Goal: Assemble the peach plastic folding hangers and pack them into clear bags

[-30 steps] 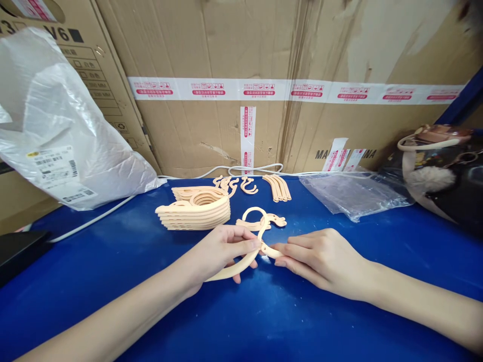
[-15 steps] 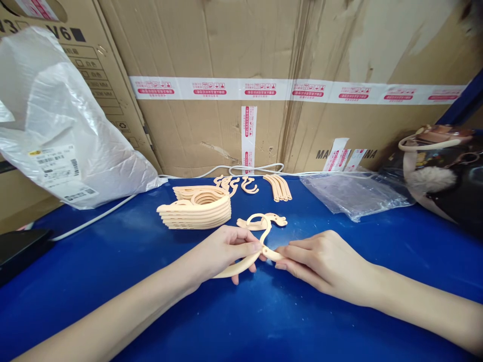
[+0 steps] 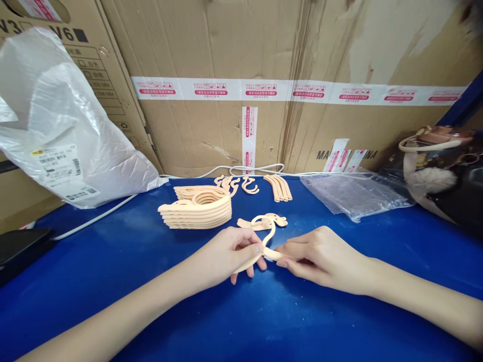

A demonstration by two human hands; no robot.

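Observation:
Between both hands is a cream plastic folding hanger [image 3: 269, 236], its curved hook pointing up and its arms spreading to either side from a central joint. My left hand [image 3: 228, 254] is closed on it at the joint, thumb on top and fingers beneath. With thumb and fingers pressed together, my right hand [image 3: 325, 259] pinches the right arm, whose far end is hidden in the grip. Just behind the hook, a flat cream hanger part [image 3: 245, 223] lies on the table. Farther back on the left stands a neat stack of cream hanger parts [image 3: 196, 216].
Loose cream hooks [image 3: 249, 187] and a row of curved cream bars [image 3: 278, 189] lie along the back of the blue table [image 3: 264, 322]. A clear plastic bag [image 3: 354, 196], handbag [image 3: 445, 176], white parcel [image 3: 75, 130], white cable [image 3: 94, 218] and cardboard boxes [image 3: 211, 45] surround them.
The held hanger has turned, its hook swinging slightly right. Less of its left arm shows below my left hand. Both hands keep their grip in nearly the same place.

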